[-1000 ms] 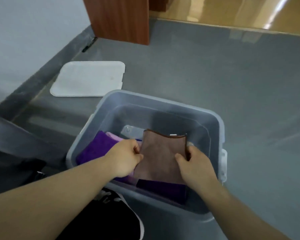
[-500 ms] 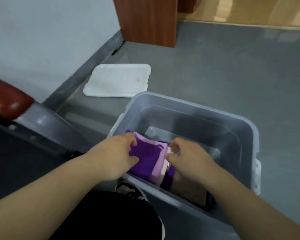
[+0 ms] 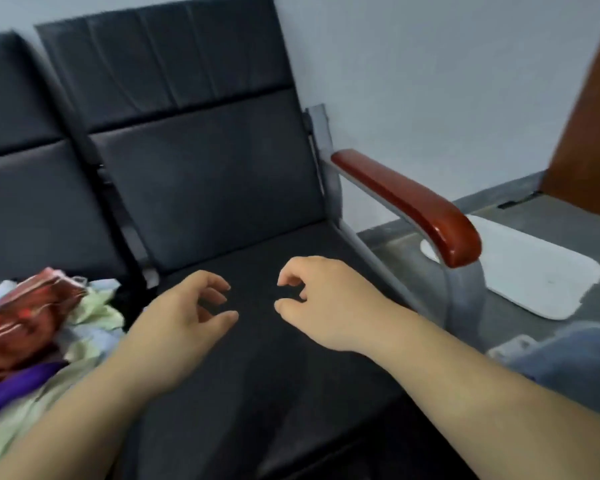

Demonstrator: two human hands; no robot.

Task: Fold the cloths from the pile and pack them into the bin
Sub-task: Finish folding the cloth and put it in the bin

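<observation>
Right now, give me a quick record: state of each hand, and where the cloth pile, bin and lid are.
left hand: empty, loosely curled, over the chair seat
right hand: empty, loosely curled, over the same seat
cloth pile: unfolded, on the next seat at the left edge of view; red, pale green and purple visible
bin: only a corner in view, lower right; contents hidden
lid: white, flat on the floor beyond the armrest, off the bin

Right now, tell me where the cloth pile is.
In the head view the cloth pile lies at the lower left on the black bench, just left of the left hand.
</observation>
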